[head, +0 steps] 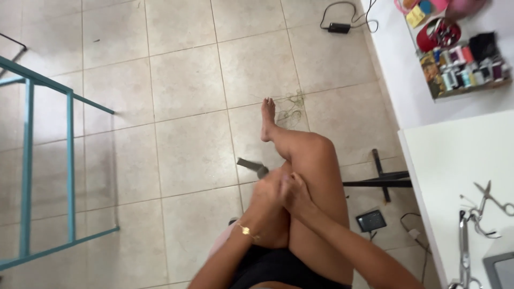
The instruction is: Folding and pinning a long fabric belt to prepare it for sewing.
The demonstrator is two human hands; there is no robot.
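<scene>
I find both hands, left hand [266, 188] and right hand [293, 191], pressed together against the raised knee [313, 147], with no gap between them. Open tiled floor [182, 134] lies to the left, passable as far as the teal metal frame [69, 166]. To the right, the white bench [455, 160] edge blocks the way; scissors [490, 200] and tweezers [463, 251] lie on its surface. Below, a foot pedal [371, 220], its cable [409, 225] and a black stand leg [381, 179] clutter the narrow floor strip beside the bench.
</scene>
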